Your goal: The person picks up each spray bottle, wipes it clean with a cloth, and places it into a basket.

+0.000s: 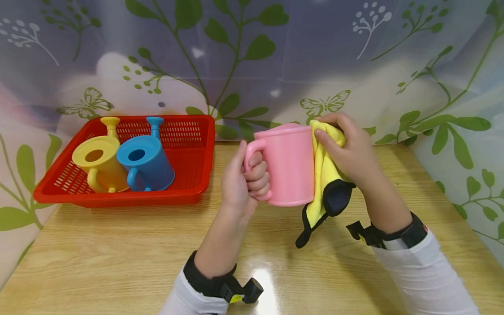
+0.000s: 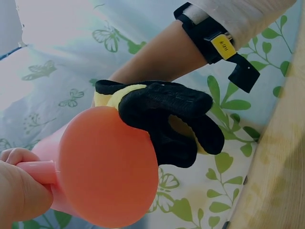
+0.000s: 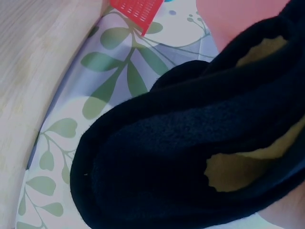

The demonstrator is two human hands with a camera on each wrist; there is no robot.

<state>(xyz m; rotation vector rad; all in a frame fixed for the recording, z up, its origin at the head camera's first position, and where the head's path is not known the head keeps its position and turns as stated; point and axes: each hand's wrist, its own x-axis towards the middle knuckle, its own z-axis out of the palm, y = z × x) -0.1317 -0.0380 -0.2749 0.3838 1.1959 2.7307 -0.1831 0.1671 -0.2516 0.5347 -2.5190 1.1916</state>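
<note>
My left hand (image 1: 244,183) grips the handle of a pink toy watering can (image 1: 289,166), lifted above the table. Its body looks like the yellow and blue cans nearby; no spout shows. The smooth round base of the pink can (image 2: 109,167) faces the left wrist view. With my right hand (image 1: 348,148) I hold a yellow cloth (image 1: 324,153) with a dark backing and black edging against the can's right side. The cloth's lower end hangs down loosely. In the right wrist view the dark side of the cloth (image 3: 157,152) covers most of the scene.
A red plastic basket (image 1: 189,194) stands at the back left of the wooden table (image 1: 130,258). Inside it are a yellow toy watering can (image 1: 104,170) and a blue toy watering can (image 1: 151,168), side by side. A leaf-patterned curtain (image 1: 252,70) hangs behind the table.
</note>
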